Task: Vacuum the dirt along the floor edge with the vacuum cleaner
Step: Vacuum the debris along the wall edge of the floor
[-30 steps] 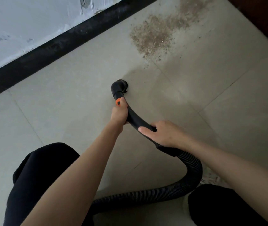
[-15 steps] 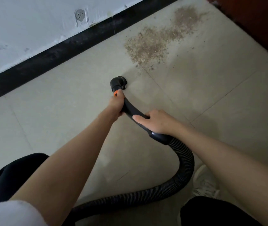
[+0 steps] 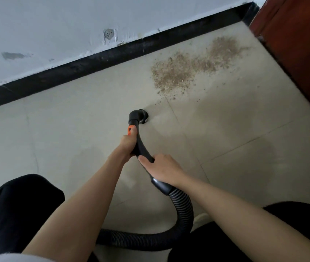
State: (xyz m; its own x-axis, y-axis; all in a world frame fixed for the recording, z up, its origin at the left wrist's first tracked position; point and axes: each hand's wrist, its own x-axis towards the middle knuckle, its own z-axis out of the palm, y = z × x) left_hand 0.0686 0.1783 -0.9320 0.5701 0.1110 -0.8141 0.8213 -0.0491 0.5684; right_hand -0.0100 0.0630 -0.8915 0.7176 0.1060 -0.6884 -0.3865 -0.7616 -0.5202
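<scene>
A patch of brown dirt [image 3: 192,67] lies on the beige tile floor near the black skirting [image 3: 86,67]. The black vacuum nozzle [image 3: 139,116] touches the floor just short of the dirt's near edge. My left hand [image 3: 128,142] grips the curved black handle tube [image 3: 141,146] right below its orange button. My right hand [image 3: 161,170] holds the same tube lower down, where it joins the ribbed hose [image 3: 182,210]. The hose loops back under my arms and out of view.
A dark red-brown wooden panel [image 3: 297,53] borders the floor on the right. The white wall [image 3: 56,31] rises above the skirting, with a round socket. My knees in black trousers [image 3: 18,210] fill the lower corners, and a pale shoe shows by the hose.
The view has tilted up, showing more wall and the whole dirt patch. The nozzle stays on the floor just short of the dirt, and both hands keep their hold.
</scene>
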